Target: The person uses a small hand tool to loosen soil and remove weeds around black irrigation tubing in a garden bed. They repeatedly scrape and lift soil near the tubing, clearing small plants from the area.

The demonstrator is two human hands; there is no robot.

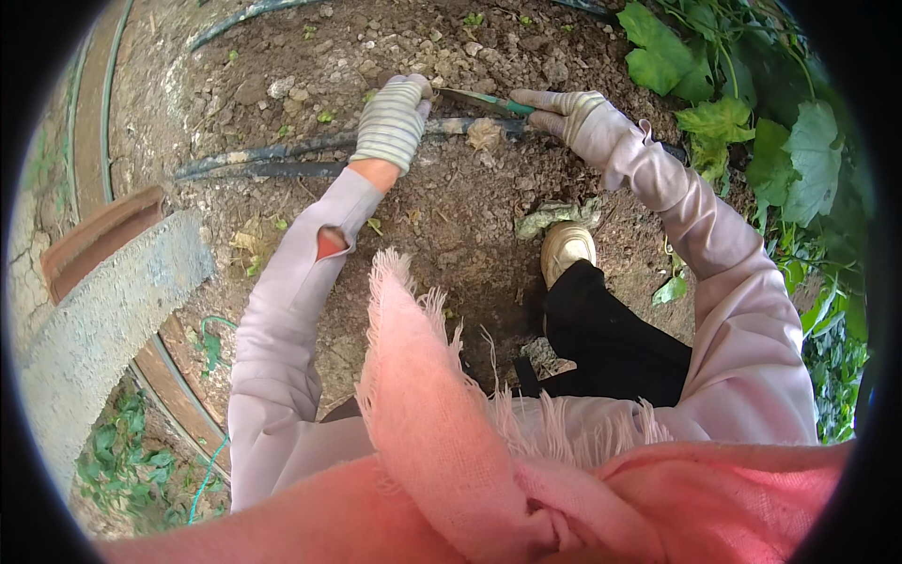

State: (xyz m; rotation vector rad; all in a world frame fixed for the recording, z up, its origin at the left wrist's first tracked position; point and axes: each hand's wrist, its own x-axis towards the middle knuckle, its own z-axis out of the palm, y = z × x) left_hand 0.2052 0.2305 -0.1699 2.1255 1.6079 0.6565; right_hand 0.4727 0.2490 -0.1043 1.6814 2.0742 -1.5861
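In a striped knit glove, my left hand [393, 125] is low over the clumpy soil [310, 84], just above a black irrigation hose [282, 154]. Its fingers are curled, and I cannot tell whether anything is between them. My right hand [574, 120], gloved too, grips the green handle of a narrow-bladed hand tool [486, 101], perhaps a knife. The blade points left and its tip ends close to my left fingers; whether they touch is unclear. Small green seedlings [325, 117] dot the ground beside my left hand.
Large-leaved vines [768, 141] crowd the right side. A grey concrete post or slab [120, 303] and a reddish-brown channel piece [102, 240] stand at left. My shoe [567, 250] is beside a wilted leaf [553, 217]. My pink fringed scarf [437, 395] hangs in front.
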